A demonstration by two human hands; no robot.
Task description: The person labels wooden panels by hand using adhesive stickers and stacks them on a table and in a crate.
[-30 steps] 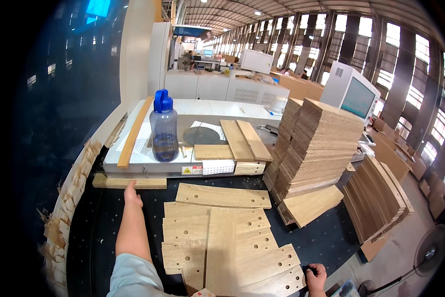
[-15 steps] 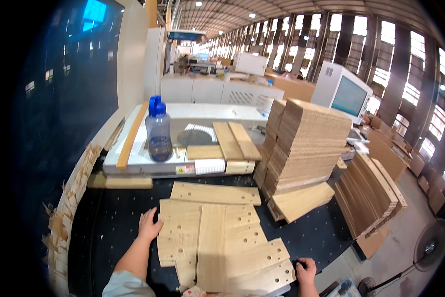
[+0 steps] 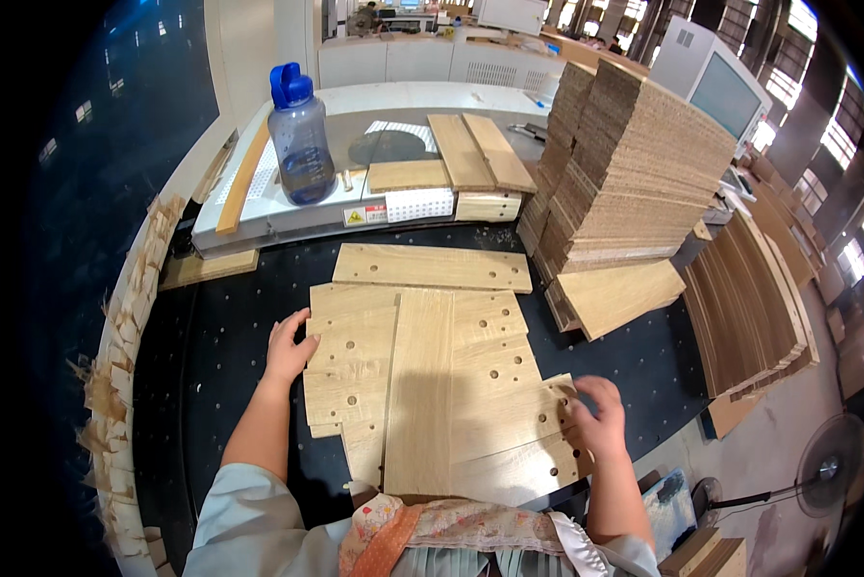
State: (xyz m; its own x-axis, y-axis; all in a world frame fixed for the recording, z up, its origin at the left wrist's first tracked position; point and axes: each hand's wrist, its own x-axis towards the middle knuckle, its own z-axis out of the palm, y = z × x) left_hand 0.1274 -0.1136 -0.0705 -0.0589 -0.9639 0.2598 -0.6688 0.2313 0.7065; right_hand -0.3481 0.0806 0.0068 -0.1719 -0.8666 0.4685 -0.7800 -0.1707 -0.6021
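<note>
Several light wood-grain panels (image 3: 355,332) with drilled round holes lie together before me, a long plain panel (image 3: 420,385) running lengthwise over the middle. My left hand (image 3: 289,351) is at their left edge, thumb apart from the fingers, gripping nothing. At the right end of a slanted panel (image 3: 518,423), my right hand (image 3: 600,418) hovers or rests, its slightly blurred fingers curved and apart; contact is hard to tell. Beyond this group lies a separate drilled panel (image 3: 432,267), crosswise on the black dotted table (image 3: 249,317).
A tall stack of boards (image 3: 634,173) stands at the right, with a leaning row of panels (image 3: 744,298) beyond the table edge. On the white machine bed (image 3: 355,104) stand a blue-lidded bottle (image 3: 302,144) and loose boards (image 3: 470,149). A fan (image 3: 826,469) stands lower right.
My view has tilted downward, bringing my forearms and apron into sight. My right hand has moved up along the panels' right end, its fingers now reaching over it. My left hand stays at the left edge.
</note>
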